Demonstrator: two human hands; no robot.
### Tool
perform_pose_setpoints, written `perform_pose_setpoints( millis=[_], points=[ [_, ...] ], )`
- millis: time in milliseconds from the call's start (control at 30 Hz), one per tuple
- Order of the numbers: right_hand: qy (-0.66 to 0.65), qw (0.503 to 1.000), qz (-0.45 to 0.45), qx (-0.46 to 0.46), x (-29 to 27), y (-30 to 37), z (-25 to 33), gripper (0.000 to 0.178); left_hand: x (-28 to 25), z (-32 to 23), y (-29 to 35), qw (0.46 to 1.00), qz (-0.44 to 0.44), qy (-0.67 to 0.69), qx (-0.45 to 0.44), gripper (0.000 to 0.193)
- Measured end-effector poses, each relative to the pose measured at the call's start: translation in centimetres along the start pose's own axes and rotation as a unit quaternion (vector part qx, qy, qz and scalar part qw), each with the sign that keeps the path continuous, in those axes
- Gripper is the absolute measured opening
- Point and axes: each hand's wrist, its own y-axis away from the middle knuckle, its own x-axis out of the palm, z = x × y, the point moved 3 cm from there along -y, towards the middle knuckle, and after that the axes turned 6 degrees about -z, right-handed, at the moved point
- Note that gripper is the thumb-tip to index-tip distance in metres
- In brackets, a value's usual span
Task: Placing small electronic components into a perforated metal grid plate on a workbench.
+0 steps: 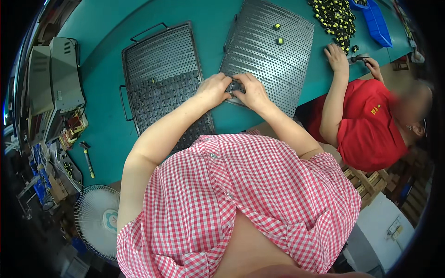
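My left hand [214, 90] and my right hand [252, 92] meet at the near left corner of a perforated metal tray [264, 58]. Fingers of both hands are bent round a small dark part [235, 86]; its kind is too small to make out. Two black-and-yellow coil components, one [277, 26] behind the other [280, 41], sit on that tray's far half. To the left, beside my left wrist, lies a second perforated tray [160, 51] with wire handles. Rows of small black parts [162, 99] fill its near portion, and my left forearm hides some of them.
A co-worker in a red shirt [371, 127] sits at the right, one hand [337, 59] by a heap of black-and-yellow components [333, 21]. Behind stands a blue bin [376, 23]. At left are a grey bench instrument [65, 74], a hammer [88, 160] and a fan [97, 220].
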Motion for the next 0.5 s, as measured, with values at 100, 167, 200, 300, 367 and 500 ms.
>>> perform_pose_setpoints(
  millis=[100,167,200,300,367,500],
  points=[
    [-0.045,0.999,-0.013,0.016,0.2,0.2,-0.2,0.044,0.7,0.2,-0.2,1.000,0.001,-0.011,-0.002,0.034],
    [-0.076,0.997,-0.022,0.019,0.3,0.3,-0.2,0.046,0.7,0.3,-0.3,1.000,-0.006,-0.009,0.005,0.033],
    [-0.076,0.997,-0.024,0.021,0.4,0.3,-0.4,0.046,0.7,0.1,-0.4,1.000,-0.015,-0.004,0.011,0.032],
    [-0.070,0.997,-0.036,-0.015,0.2,0.2,-0.5,0.049,0.6,-0.1,-0.4,1.000,0.000,-0.004,0.020,0.034],
    [-0.100,0.995,0.025,0.017,-0.3,-0.1,-0.3,0.052,0.5,-0.1,-0.4,1.000,0.003,-0.003,0.017,0.037],
    [-0.047,0.997,-0.020,0.055,-3.3,-2.6,-1.8,0.056,-0.1,-0.9,-0.6,0.999,0.023,-0.022,-0.004,0.044]
  ],
)
